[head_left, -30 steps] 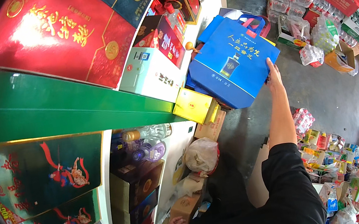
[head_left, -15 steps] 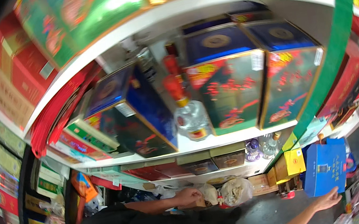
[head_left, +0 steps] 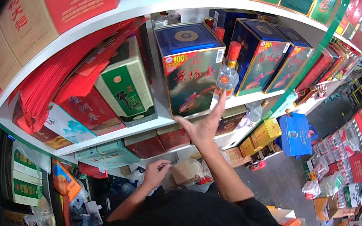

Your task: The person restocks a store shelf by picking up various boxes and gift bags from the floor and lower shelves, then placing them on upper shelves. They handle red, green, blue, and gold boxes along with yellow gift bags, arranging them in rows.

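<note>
Where the right hand (head_left: 204, 129) spreads: in front of the middle shelf (head_left: 143, 128) of a white, green-edged shelf unit; flat red bags (head_left: 70, 67) heaped toward that shelf's left end.
Green box, place: tall, dark green front, blue top (head_left: 190, 70); upright on the middle shelf, near the middle of its front edge.
Green box, handling: probably stiff card; moderately heavy if a full bottle is inside; glossy face could slip; contents likely breakable.
Green box, hold: best by both side walls, low down, or one palm under the front bottom edge; not by the top alone, which may be a loose lid.
Matching boxes: two of the same kind (head_left: 258, 57), nearer the shelf's right corner; look shut, contents hidden.
Cream-and-green box (head_left: 126, 84): left of the green box, gap between; looks shut, contents hidden.
Blue carrier bag (head_left: 294, 135): low, off the unit's right end, beside the yellow boxes (head_left: 265, 133); inside not visible.
Brown carton (head_left: 186, 172): below the shelf's front edge, between the forearms; contents can't be told.
Clear bottle (head_left: 228, 78): red cap on, just right of the green box; glass by the look, fill level can't be told.
Right fingers: wide open, thumb well apart, nothing gripped; fingertips by the bottle's base and the box's lower edge, contact can't be told.
Left hand (head_left: 155, 172): below the shelf edge, near the carton; fingers half curled, no item visible, can't tell if anything is pinched.
</note>
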`<state>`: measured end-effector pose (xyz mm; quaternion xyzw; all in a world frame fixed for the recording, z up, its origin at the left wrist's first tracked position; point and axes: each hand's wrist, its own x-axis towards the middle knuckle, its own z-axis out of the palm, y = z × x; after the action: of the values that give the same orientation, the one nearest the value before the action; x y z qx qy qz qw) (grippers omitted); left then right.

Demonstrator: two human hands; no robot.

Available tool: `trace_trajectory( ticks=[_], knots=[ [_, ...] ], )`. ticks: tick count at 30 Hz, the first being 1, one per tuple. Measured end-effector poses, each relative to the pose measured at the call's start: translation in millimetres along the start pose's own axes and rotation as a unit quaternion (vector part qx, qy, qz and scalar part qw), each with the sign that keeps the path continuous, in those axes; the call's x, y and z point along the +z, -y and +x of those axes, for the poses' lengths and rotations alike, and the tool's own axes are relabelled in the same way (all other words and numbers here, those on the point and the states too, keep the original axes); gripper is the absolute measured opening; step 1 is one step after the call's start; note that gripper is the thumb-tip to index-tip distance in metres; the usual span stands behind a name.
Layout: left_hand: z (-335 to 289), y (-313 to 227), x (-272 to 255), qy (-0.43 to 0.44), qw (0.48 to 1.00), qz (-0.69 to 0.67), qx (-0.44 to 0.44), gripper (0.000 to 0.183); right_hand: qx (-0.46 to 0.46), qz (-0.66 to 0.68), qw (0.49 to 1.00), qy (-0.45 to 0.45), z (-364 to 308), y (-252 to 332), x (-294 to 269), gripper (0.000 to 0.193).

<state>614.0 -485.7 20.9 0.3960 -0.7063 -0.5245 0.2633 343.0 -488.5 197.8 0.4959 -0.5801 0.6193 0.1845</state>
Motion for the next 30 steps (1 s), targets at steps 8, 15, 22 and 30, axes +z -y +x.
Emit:
trace_trajectory(
  ticks=[8, 15, 22, 30],
  knots=[
    [-65, 57, -62, -0.056, 0.994, -0.099, -0.001, 0.022, 0.057, -0.122, 0.99, -0.043, 4, 14, 57, 0.177],
    [-61, 69, -70, -0.04, 0.99, -0.136, 0.007, 0.022, 0.068, -0.132, 0.986, -0.079, 8, 16, 62, 0.161],
    [-28, -5, -58, 0.056, 0.975, -0.211, 0.043, 0.041, 0.079, -0.127, 0.985, -0.091, 6, 57, 19, 0.156],
    [38, -145, 3, -0.101, 0.929, -0.009, 0.356, 0.149, 0.111, -0.065, 0.987, -0.092, -7, 106, -35, 0.156]
  ],
)
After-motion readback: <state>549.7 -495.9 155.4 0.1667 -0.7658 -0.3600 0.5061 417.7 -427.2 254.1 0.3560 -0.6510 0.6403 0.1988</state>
